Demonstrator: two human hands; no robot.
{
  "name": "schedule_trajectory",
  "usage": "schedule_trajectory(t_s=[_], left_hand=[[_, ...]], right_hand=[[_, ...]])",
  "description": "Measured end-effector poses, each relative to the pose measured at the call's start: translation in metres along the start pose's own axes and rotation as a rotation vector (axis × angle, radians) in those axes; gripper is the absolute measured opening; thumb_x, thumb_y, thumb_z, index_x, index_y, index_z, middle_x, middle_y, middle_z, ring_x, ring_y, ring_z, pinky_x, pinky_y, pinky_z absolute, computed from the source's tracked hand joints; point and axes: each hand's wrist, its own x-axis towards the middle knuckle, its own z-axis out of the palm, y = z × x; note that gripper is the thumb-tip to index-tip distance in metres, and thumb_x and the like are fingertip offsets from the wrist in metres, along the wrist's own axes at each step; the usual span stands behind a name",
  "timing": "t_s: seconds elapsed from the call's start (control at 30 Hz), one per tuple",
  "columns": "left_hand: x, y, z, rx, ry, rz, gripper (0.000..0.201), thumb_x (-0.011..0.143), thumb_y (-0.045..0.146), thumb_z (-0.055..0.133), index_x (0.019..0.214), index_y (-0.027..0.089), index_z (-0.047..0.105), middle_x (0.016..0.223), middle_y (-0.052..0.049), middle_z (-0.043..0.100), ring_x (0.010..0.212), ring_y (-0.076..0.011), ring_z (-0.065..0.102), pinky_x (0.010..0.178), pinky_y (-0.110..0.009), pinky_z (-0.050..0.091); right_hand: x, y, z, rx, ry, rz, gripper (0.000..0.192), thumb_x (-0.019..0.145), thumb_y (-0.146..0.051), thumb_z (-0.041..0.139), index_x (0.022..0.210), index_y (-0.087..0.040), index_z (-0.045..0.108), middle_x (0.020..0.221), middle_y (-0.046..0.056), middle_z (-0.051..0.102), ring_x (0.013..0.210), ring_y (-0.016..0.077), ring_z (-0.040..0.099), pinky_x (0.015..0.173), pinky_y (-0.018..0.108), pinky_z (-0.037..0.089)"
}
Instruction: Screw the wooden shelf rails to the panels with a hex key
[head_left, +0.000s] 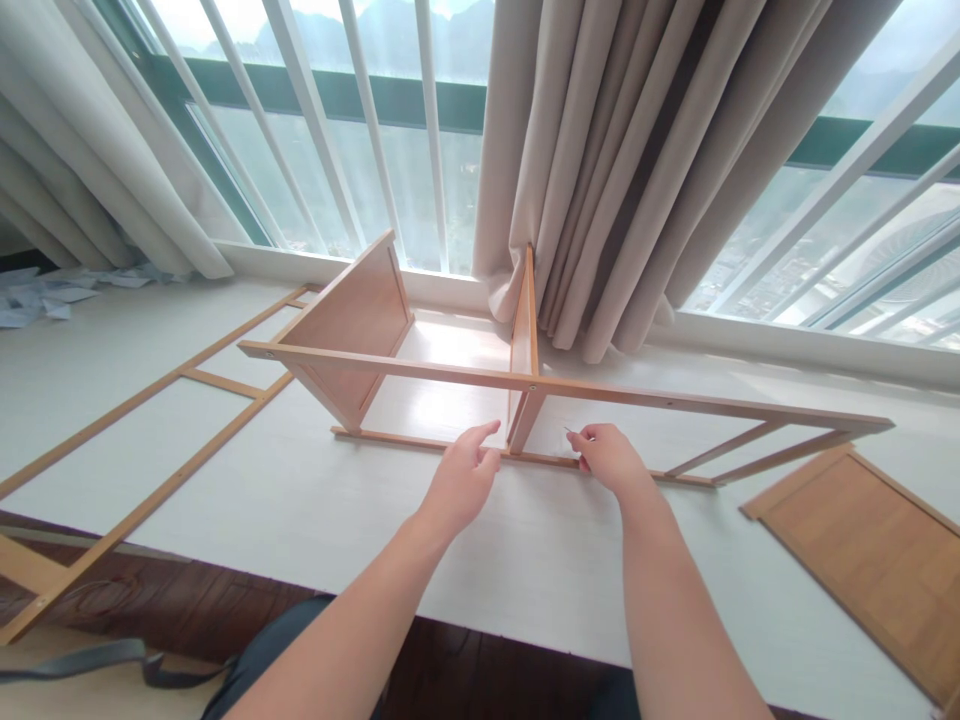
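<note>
A wooden frame with two panels set across it lies on its side on the white surface. My left hand is at its near side, just left of the middle panel. The fingers there are apart and hold nothing. To the right of that panel, my right hand is closed in a pinch above the lower rail. A small, thin, metal-looking piece sticks out from its fingertips; its kind is too small to tell. The left end panel stands upright.
A ladder-like wooden frame lies at the left, overhanging the near edge of the white surface. A wooden panel lies at the right. Curtains hang behind, touching the surface. White paper scraps lie at the far left.
</note>
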Motion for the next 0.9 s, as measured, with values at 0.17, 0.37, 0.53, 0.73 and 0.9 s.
schedule_trajectory(t_s=[0.17,0.37,0.53,0.73,0.9], left_hand=[[0.000,-0.013,0.001,0.060,-0.031,0.022,0.045,0.087,0.026,0.062,0.129,0.022,0.075,0.120,-0.010,0.079,0.100,-0.0274,0.074,0.094,-0.043,0.058],[-0.001,-0.015,0.000,0.123,-0.081,0.018,0.047,0.090,0.028,0.059,0.134,0.021,0.072,0.123,-0.011,0.078,0.105,-0.0298,0.074,0.102,-0.048,0.055],[-0.002,-0.017,0.000,0.142,-0.113,0.033,0.046,0.089,0.026,0.058,0.133,0.023,0.073,0.134,-0.010,0.074,0.102,-0.0282,0.075,0.102,-0.046,0.055],[-0.003,-0.017,0.001,0.151,-0.104,0.079,0.043,0.089,0.024,0.058,0.130,0.023,0.074,0.133,-0.009,0.075,0.101,-0.0268,0.074,0.099,-0.043,0.057],[-0.003,-0.008,-0.001,0.253,-0.210,0.029,0.049,0.093,0.019,0.050,0.138,0.021,0.069,0.144,-0.008,0.068,0.113,-0.0233,0.070,0.108,-0.038,0.052]], right_hand=[[0.006,0.005,0.004,0.004,0.018,0.006,0.028,0.097,-0.038,0.057,0.078,-0.021,0.067,0.058,0.003,0.067,0.056,0.0169,0.056,0.061,0.030,0.038],[0.009,0.007,0.005,0.025,0.010,0.000,0.029,0.097,-0.038,0.057,0.078,-0.020,0.068,0.060,0.004,0.068,0.055,0.0162,0.056,0.059,0.030,0.037],[0.008,0.007,0.004,0.034,0.014,0.003,0.028,0.097,-0.038,0.055,0.080,-0.019,0.069,0.061,0.004,0.068,0.057,0.0166,0.056,0.061,0.030,0.038],[0.007,0.006,0.002,0.038,0.038,0.025,0.026,0.097,-0.037,0.056,0.085,-0.019,0.070,0.065,0.004,0.071,0.059,0.0167,0.057,0.062,0.031,0.039],[0.008,0.005,0.001,0.030,0.040,0.043,0.028,0.097,-0.039,0.055,0.084,-0.020,0.070,0.063,0.003,0.070,0.061,0.0174,0.059,0.064,0.029,0.039]])
